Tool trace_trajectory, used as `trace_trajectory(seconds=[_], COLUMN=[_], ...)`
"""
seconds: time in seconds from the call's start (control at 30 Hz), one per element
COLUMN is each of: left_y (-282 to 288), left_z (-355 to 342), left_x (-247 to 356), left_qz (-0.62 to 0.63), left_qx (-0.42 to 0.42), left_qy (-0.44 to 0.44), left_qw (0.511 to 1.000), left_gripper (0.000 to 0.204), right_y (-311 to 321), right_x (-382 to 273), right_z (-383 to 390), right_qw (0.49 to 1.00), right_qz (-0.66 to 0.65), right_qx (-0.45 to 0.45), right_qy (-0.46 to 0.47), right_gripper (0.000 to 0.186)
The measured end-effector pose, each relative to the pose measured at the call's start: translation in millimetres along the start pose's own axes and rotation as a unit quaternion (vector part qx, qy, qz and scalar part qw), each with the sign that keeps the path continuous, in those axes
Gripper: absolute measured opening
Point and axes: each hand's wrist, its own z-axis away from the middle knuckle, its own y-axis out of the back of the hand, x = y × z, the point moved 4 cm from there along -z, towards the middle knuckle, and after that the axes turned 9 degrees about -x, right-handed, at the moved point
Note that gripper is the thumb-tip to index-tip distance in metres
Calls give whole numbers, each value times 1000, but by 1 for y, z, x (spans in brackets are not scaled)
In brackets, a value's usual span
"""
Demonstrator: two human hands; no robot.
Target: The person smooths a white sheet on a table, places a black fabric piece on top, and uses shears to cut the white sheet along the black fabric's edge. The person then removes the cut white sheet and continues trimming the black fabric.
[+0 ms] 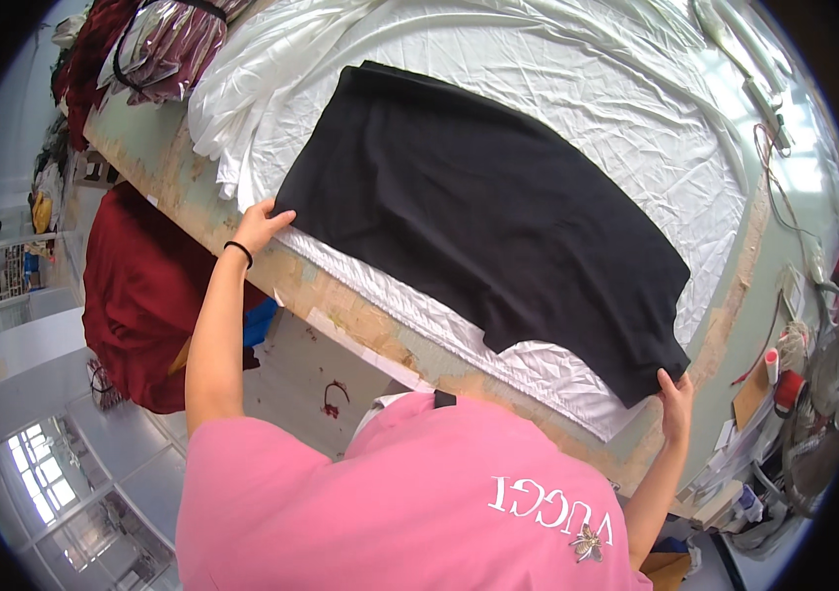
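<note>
A black garment (478, 207) lies spread across a crinkled white cloth (626, 118) on the table, slanting from upper left to lower right. Its near edge has a notch around the middle, and its exact kind is hard to tell. My left hand (262, 227), with a dark band at the wrist, pinches the garment's near left corner between thumb and fingers. At the opposite end, my right hand (675, 399) grips the lower right corner in the same way. Soft folds run over the garment between both hands.
Dark red fabric (148, 295) hangs beside the table's left edge. A plastic-wrapped bundle (168, 49) sits at the far left corner. On the right stand thread spools (787, 392) and other clutter, with a cord (779, 187) trailing over the tabletop (754, 305).
</note>
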Motion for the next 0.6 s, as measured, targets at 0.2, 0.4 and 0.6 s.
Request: trace_trajectory(seconds=[0.2, 0.4, 0.6], left_y=[13, 10, 14], left_z=[-4, -3, -10], left_x=[-22, -20, 7], left_qz=[-15, -25, -299], left_qx=[39, 39, 125], left_qy=[-2, -20, 22], left_qw=[999, 999, 946], left_gripper=[29, 27, 25], right_y=[10, 12, 3], right_x=[8, 15, 13], right_z=[0, 5, 11], right_qw=[998, 999, 996], right_qz=[-38, 0, 14], right_qx=[42, 35, 84], right_qy=[18, -19, -40], right_gripper=[29, 33, 22])
